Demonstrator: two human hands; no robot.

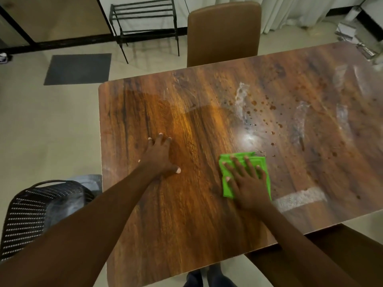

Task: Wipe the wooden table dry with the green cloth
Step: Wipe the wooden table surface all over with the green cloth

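Table (186, 214) streaked wet right of cloth (226, 175). Your right hand (246, 183) flat, pressing cloth; left hand (159, 156) spread on table, left of cloth, grasping nothing.

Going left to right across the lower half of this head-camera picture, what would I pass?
First the black woven basket, then the left hand, the green cloth, and the whitish streak on the table.

Brown chair (223, 34) beyond table; black rack (145, 23), grey mat (77, 69), dark basket (41, 212).
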